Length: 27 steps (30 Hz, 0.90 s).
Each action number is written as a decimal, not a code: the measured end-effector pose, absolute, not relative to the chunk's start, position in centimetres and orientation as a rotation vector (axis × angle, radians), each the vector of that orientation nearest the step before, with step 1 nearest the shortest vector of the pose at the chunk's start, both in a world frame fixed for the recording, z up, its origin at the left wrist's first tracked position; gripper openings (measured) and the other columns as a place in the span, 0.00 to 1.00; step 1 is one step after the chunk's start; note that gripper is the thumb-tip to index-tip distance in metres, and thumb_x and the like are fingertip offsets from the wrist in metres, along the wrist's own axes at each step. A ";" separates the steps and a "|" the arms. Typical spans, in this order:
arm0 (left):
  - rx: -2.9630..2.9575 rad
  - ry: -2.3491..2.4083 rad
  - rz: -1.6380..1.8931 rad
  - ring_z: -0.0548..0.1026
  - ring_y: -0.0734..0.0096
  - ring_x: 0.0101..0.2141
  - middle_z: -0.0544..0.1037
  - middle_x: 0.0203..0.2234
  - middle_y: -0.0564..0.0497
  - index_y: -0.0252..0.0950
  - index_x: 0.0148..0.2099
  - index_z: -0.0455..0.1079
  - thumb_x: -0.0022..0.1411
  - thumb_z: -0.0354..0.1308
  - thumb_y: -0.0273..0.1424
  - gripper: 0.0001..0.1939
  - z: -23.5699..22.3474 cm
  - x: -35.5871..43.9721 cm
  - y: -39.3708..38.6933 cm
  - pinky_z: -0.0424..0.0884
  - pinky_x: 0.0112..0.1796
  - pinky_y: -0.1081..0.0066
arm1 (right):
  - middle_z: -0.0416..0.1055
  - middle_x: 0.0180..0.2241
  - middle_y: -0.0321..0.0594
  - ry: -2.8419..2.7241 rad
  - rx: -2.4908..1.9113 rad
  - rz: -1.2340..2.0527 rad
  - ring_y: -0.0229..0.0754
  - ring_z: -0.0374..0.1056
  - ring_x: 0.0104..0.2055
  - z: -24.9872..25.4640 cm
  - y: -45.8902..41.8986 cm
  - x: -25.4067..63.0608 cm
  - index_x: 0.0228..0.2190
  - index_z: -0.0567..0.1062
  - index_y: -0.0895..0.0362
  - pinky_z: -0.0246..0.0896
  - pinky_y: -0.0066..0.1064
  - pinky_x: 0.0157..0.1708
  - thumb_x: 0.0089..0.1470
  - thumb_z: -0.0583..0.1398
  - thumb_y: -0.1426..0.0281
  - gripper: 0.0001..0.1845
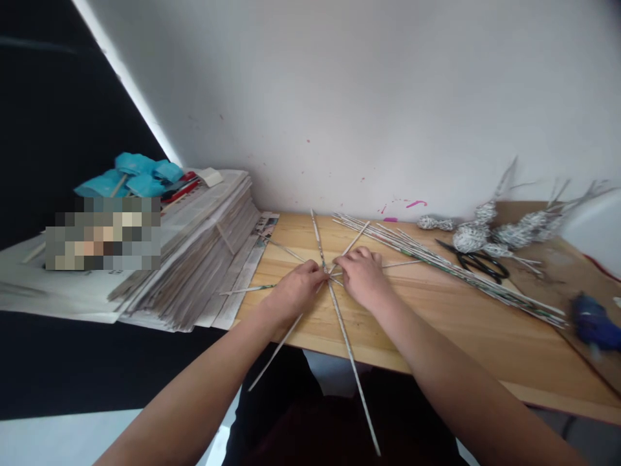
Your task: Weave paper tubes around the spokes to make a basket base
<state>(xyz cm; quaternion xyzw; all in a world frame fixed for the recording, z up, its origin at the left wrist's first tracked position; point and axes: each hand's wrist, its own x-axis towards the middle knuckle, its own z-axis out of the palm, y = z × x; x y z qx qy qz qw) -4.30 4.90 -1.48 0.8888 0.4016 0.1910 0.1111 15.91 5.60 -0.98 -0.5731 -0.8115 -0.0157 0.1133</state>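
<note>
Several thin rolled newspaper sticks lie crossed in a star on the wooden table, with ends reaching past its front edge. My left hand pinches the crossing point from the left, fingers closed on the sticks. From the right, my right hand presses on the same crossing, fingers curled over the sticks. The two hands almost touch at the centre.
A thick stack of newspapers lies on the left with blue paper pieces on top. A bundle of spare paper sticks, black scissors, rolled paper flower shapes and a blue glue gun lie to the right. A white wall stands behind.
</note>
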 end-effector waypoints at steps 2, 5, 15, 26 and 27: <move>2.603 1.195 0.585 0.77 0.69 0.41 0.74 0.41 0.48 0.41 0.51 0.77 0.68 0.51 0.23 0.16 -1.8 -4.3 5.0 0.74 0.47 0.69 | 0.76 0.48 0.47 -2.384 -1.682 -0.050 0.53 0.60 0.54 -1.0 5.6 15.9 0.49 0.77 0.50 0.47 0.44 0.46 0.61 0.53 0.75 0.20; 2.609 1.218 0.605 0.77 0.67 0.42 0.75 0.41 0.47 0.40 0.51 0.77 0.69 0.51 0.24 0.16 -2.1 -4.3 5.0 0.74 0.49 0.68 | 0.75 0.48 0.49 -2.376 -1.700 -0.048 0.53 0.64 0.51 -0.7 5.5 15.8 0.51 0.75 0.52 0.49 0.44 0.45 0.64 0.50 0.73 0.20; 2.668 1.177 0.613 0.77 0.61 0.45 0.75 0.45 0.44 0.38 0.54 0.75 0.71 0.49 0.33 0.17 -2.7 -4.8 5.2 0.74 0.52 0.61 | 0.77 0.47 0.53 -2.480 -1.872 -0.077 0.52 0.69 0.48 1.6 4.6 19.0 0.48 0.74 0.58 0.53 0.45 0.48 0.58 0.52 0.78 0.19; 2.697 1.119 0.585 0.77 0.65 0.41 0.75 0.43 0.45 0.40 0.54 0.76 0.68 0.52 0.32 0.17 -2.3 -4.9 5.4 0.75 0.49 0.62 | 0.78 0.45 0.50 -2.598 -1.818 -0.157 0.50 0.72 0.45 2.3 3.9 21.5 0.47 0.74 0.58 0.54 0.39 0.44 0.62 0.48 0.81 0.19; 2.689 1.125 0.584 0.77 0.65 0.41 0.75 0.42 0.44 0.39 0.54 0.76 0.68 0.52 0.32 0.16 -2.2 -4.6 5.2 0.75 0.49 0.63 | 0.78 0.44 0.50 -2.603 -1.808 -0.159 0.50 0.73 0.44 2.3 4.1 21.7 0.46 0.74 0.58 0.53 0.39 0.45 0.62 0.48 0.81 0.19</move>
